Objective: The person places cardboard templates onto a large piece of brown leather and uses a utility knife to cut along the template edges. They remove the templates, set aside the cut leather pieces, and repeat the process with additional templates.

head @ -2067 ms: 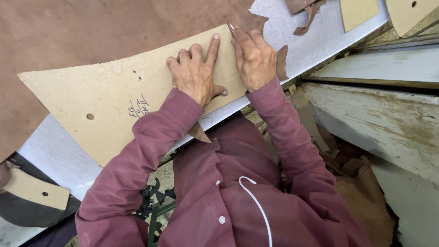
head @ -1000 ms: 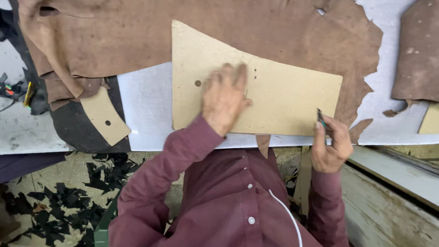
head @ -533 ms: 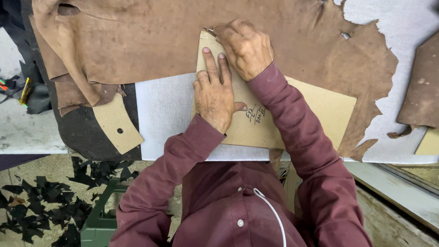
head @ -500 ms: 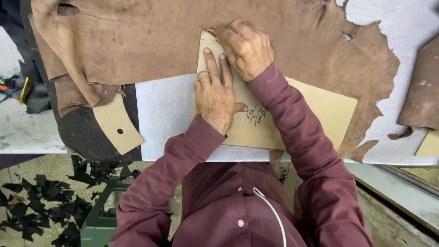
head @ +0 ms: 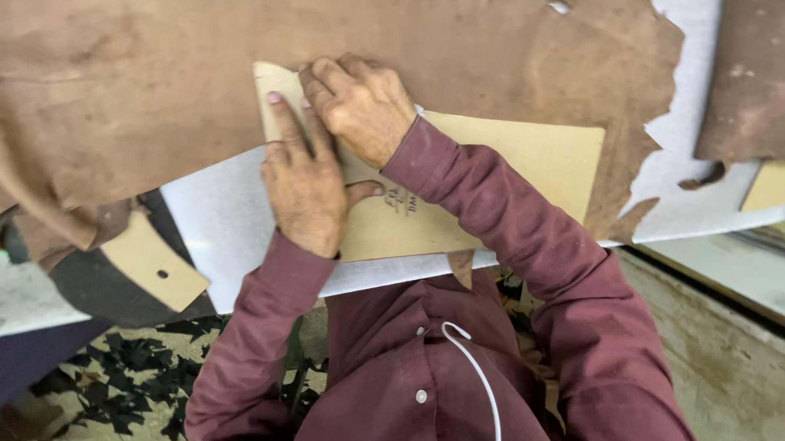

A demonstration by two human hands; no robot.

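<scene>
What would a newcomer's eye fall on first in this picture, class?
Two hands meet at the centre: the left hand presses flat on a tan card template, and the right hand is bunched at its upper left corner. Under the template, a large brown leather hide covers the top of the white cutting board.

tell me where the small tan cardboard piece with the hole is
In the head view the small tan cardboard piece lies low on the left, on a dark scrap beside the white board, left of the left hand.

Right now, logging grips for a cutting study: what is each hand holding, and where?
The left hand presses flat on the cardboard pattern near its left end. The right hand is fisted at the pattern's top-left corner; any tool is hidden.
</scene>
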